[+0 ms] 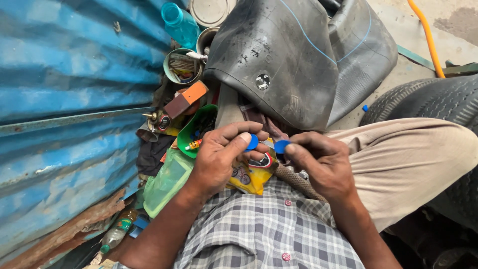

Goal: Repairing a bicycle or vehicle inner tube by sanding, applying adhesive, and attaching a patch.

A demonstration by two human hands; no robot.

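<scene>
My left hand (224, 157) pinches a small round blue patch (252, 142) between thumb and fingers and also holds a yellow packet (254, 174) beneath it. My right hand (321, 162) pinches a second round blue patch (282, 146) close beside the first. Both hands are over my lap, just in front of a large black inner tube (289, 60) that is draped ahead of me and bears a small round mark.
A blue corrugated metal sheet (64, 109) fills the left. Beside it lie a green bowl (191, 132), a tin with bits (181, 67), a teal bottle (180, 25), a translucent green bag (167, 182). A black tyre (438, 99) and an orange hose (427, 37) are at right.
</scene>
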